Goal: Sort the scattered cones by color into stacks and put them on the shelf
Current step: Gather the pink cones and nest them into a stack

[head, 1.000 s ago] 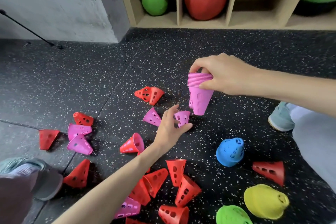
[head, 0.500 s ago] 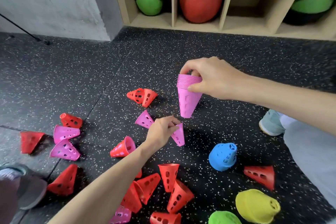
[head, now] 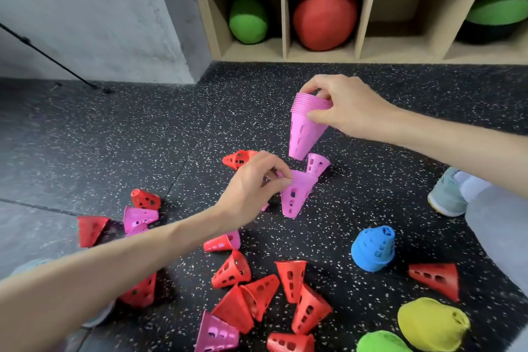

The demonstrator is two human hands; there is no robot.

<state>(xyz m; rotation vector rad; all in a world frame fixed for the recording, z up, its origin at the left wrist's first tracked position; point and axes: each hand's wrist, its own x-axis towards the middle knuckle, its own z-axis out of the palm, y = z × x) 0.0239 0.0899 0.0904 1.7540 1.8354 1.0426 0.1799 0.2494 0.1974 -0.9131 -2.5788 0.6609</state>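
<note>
Pink stack of cones is up in my right hand, narrow end down, off the floor; fingers and thumb clamped round the nested rims at the top. My left hand pinches a single pink cone at its wide rim, tip pointing down, held just below and a little left of the stack, fingers together on the rim. Another pink cone sits on the floor right behind it, wide end up, close under the stack's tip. Speckled black rubber floor under everything. Red cones scattered in a loose pile near the bottom centre, more red ones at left and one at far right. More loose pink at left and bottom. Blue stack stands on the floor right of centre, yellow stack and green stack lie at bottom right. Wooden shelf at the back wall, cubbies holding a green ball and a red ball; one cubby right of the red ball looks bare inside. A shoe shows at the right edge.
</note>
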